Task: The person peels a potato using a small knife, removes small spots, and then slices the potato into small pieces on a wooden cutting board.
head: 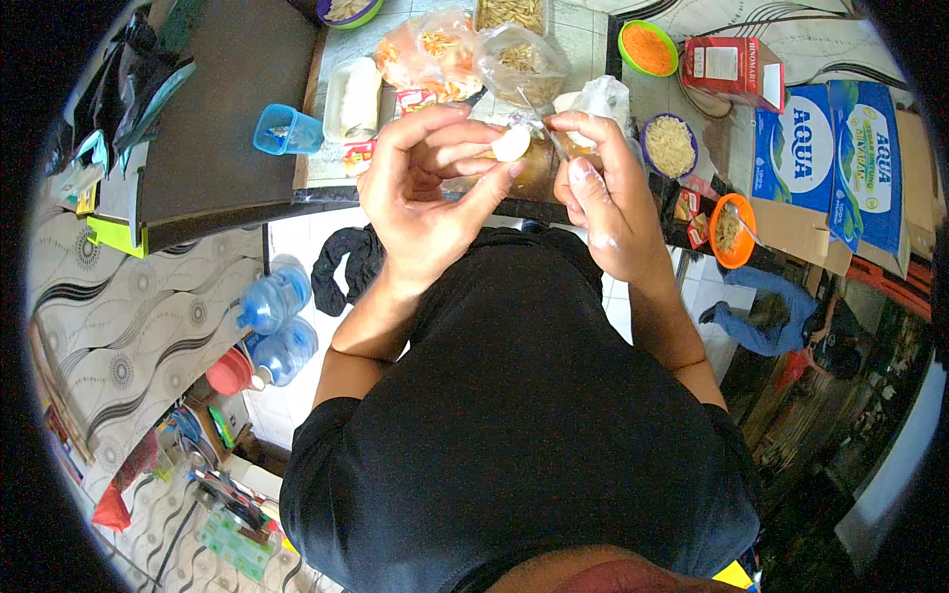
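Note:
A small, round, whitish piece of food (511,144) is pinched between the thumb and fingers of my left hand (437,185). My right hand (612,189) grips a thin knife (550,133), its blade pointing up and away, close beside the piece. White residue marks my right thumb and the base of that hand. Beneath both hands is a brownish work surface or board (530,174), partly hidden. Just beyond them lie a clear plastic bag of pale strips (519,67) and another bag of orange and white shreds (437,55).
At left stand a blue plastic cup (288,130) and a clear container with white contents (353,100). Rightward are a green bowl of orange shreds (647,48), a purple bowl of white shreds (669,146), an orange bowl (732,231) and cartons (801,148). Another person (778,311) is at lower right.

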### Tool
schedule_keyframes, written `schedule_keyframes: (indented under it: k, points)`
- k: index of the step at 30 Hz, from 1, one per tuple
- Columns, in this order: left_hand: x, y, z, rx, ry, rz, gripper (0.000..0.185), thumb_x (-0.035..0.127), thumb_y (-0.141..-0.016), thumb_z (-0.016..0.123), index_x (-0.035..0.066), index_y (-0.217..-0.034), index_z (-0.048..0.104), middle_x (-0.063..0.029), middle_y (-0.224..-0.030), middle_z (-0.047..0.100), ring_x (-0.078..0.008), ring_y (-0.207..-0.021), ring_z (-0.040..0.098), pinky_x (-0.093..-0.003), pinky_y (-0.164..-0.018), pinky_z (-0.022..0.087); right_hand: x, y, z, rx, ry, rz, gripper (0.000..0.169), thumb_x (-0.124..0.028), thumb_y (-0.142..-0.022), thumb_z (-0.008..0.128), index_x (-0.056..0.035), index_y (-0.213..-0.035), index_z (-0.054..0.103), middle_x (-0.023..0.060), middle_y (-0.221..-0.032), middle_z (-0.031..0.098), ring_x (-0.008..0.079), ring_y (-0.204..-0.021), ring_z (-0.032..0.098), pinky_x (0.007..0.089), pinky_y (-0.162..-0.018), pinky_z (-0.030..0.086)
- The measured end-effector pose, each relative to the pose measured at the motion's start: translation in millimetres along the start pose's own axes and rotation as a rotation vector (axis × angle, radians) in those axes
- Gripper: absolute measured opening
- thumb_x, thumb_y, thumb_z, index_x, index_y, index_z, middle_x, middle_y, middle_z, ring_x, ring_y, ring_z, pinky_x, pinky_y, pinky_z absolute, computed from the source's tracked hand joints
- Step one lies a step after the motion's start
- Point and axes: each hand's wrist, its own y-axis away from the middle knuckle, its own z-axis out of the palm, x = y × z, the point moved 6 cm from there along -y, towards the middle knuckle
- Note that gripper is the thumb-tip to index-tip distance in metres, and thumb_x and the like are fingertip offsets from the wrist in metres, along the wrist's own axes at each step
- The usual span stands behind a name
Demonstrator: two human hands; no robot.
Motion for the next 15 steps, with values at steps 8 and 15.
schedule_keyframes:
  k: [8, 15]
  points:
    - [-93.0, 0.4, -14.1, 0.021, -0.019, -0.327, 0.049, -0.005, -0.080, 0.077, -0.001, -0.123, 0.053, -0.0102, -0.100, 0.069, -0.0157, -0.090, 0.069, -0.0265, -0.075, 0.058, 91.6, -59.6, -10.8, 0.074, 0.234, 0.023, 0.034, -0.018, -0.103, 0.047, -0.0066, -0.135, 0.046, 0.0119, -0.094, 0.059, 0.0169, -0.077, 0.055, 0.0343, -0.074, 0.047]
    - [-247.0, 68.1, -48.7, -0.126, -0.441, -0.627, 0.033, 0.009, -0.082, 0.078, 0.000, -0.111, 0.067, -0.0093, -0.091, 0.072, -0.0160, -0.079, 0.071, -0.0303, -0.074, 0.058, 219.2, -89.6, -25.2, -0.058, 0.052, 0.487, 0.059, -0.027, -0.095, 0.065, -0.0066, -0.145, 0.041, 0.0146, -0.105, 0.063, 0.0217, -0.087, 0.061, 0.0365, -0.077, 0.051]
